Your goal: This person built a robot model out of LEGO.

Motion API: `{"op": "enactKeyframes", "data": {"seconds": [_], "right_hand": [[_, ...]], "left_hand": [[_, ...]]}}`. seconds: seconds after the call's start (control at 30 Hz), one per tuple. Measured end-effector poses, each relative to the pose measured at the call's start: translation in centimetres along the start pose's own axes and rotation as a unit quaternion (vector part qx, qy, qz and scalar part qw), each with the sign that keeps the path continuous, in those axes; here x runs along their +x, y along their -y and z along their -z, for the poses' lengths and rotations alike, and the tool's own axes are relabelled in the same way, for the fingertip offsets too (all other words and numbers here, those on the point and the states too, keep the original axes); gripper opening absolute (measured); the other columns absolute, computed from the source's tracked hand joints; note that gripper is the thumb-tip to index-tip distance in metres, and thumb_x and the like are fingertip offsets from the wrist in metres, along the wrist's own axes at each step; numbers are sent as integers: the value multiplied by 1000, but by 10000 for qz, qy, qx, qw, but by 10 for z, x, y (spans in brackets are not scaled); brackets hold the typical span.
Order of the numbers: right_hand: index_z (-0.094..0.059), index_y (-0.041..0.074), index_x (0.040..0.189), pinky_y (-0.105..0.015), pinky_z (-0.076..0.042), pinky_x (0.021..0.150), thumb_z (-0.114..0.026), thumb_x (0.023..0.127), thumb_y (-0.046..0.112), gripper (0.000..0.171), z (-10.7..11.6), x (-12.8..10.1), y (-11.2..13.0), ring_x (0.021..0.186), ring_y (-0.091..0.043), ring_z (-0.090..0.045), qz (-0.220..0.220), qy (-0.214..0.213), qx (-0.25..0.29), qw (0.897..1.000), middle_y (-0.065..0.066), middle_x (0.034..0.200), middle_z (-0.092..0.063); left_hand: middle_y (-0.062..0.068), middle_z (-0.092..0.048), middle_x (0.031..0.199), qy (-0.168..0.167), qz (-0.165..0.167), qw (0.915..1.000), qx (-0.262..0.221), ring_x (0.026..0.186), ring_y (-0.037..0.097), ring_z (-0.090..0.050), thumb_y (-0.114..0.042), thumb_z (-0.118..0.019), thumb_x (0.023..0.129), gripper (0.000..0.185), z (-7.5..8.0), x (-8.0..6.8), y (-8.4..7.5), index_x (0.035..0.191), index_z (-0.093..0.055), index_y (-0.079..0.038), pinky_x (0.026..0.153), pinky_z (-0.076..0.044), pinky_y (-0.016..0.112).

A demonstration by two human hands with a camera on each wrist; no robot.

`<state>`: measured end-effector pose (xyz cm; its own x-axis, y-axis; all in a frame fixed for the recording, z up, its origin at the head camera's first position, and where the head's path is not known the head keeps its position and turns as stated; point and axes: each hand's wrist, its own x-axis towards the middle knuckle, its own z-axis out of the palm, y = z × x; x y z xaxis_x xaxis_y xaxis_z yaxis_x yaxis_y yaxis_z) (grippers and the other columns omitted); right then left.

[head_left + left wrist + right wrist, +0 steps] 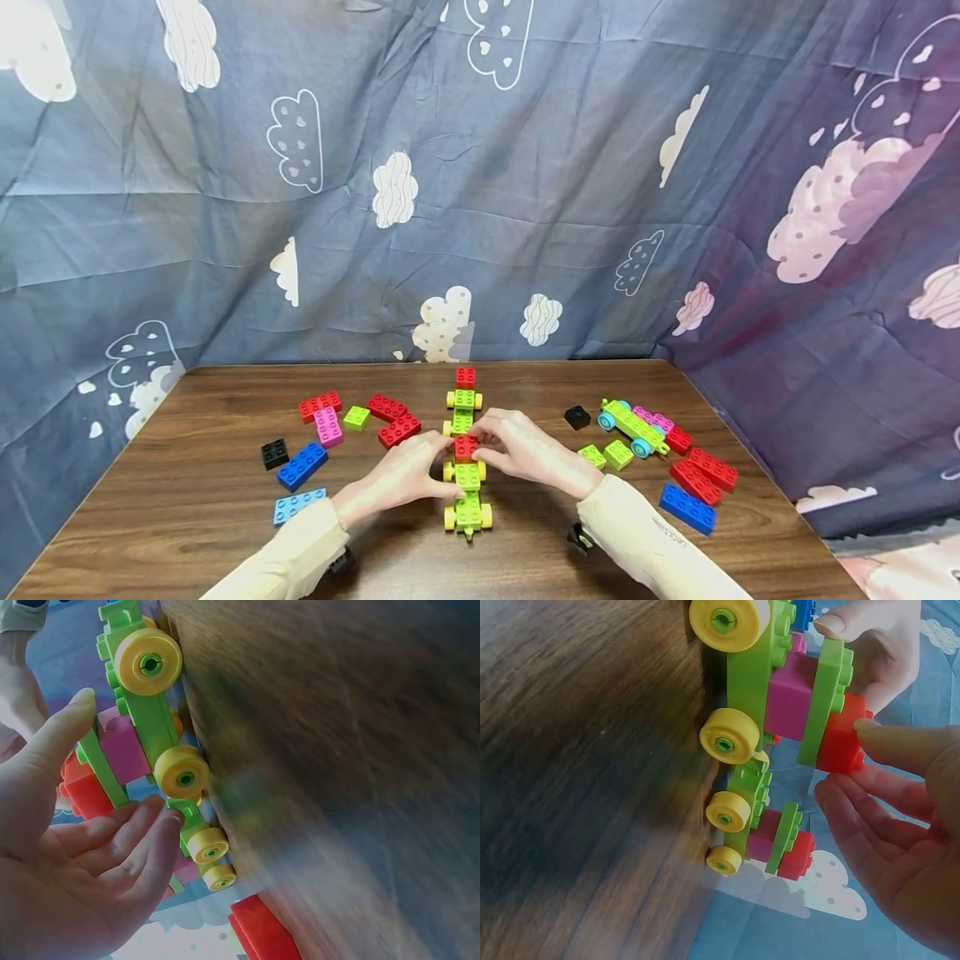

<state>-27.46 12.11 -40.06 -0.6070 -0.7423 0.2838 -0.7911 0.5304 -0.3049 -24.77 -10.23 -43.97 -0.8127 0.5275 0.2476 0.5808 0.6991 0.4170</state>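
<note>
Green and yellow make up the toy train [466,467], a row of wheeled wagons running down the middle of the wooden table [187,492], from the near edge toward the cloud-print cloth [480,208] behind. Each wagon has a lime base on yellow wheels; the wrist views show a pink block, a lime plate and a red block stacked on them. Closest to the person sits a bare green wagon [468,512]. Just beyond it, both hands meet over the train: the left hand [408,475] and the right hand [521,450] pinch the red block [466,447] from either side with thumb and fingertips. Past the hands, the far wagon [463,400] carries another red block. Left of the train lie loose red, pink, blue and black bricks [322,433]. Right of the train stands a second green car with blue wheels [633,427], among more red and blue bricks.
</note>
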Motion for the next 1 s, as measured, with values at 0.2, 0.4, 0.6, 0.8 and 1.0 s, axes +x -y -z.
{"op": "enactKeyframes", "data": {"seconds": [0.2, 0.4, 0.6, 0.8, 1.0], "right_hand": [[-71, 6, 108, -20, -55, 75, -72, 91, 16, 20, -2, -2, -2, 85, -14, -68, -67, -53, 130, 9999, -4, 99, -71], [-71, 7, 109, -23, -57, 76, -73, 90, 15, 20, -4, -3, -4, 85, -11, -68, 0, -117, 207, 9997, -3, 99, -71], [-71, 9, 111, -23, -57, 77, -72, 91, 18, 22, -3, -5, -4, 88, -12, -68, -104, -77, 266, 9996, -2, 100, -71], [-70, 9, 112, -26, -58, 79, -71, 91, 17, 22, -3, -9, -5, 89, -12, -69, -132, -76, 374, 9992, -1, 102, -71], [-70, 8, 113, -30, -59, 78, -72, 91, 15, 23, -3, -14, -6, 87, -13, -70, -29, -196, 483, 9986, -3, 102, -72]], "left_hand": [[5, -66, 99, -52, -43, 9999, 92, 85, 14, -60, -49, -82, 76, 59, -1, -2, 0, 113, -65, -6, 71, -51, 31], [7, -68, 107, -148, -81, 9998, 124, 95, 19, -65, -49, -81, 77, 63, -2, -5, -1, 120, -65, -5, 82, -55, 37], [7, -68, 110, -279, -83, 9994, 171, 98, 21, -66, -47, -81, 77, 65, 0, -8, -2, 123, -64, -5, 85, -56, 38], [5, -68, 112, -366, -19, 9993, 111, 99, 19, -67, -45, -81, 78, 63, 2, -10, -4, 124, -63, -6, 86, -56, 36], [4, -68, 111, -384, -3, 9992, 122, 98, 18, -66, -44, -81, 78, 62, 1, -11, -7, 124, -63, -7, 86, -56, 36]]}}
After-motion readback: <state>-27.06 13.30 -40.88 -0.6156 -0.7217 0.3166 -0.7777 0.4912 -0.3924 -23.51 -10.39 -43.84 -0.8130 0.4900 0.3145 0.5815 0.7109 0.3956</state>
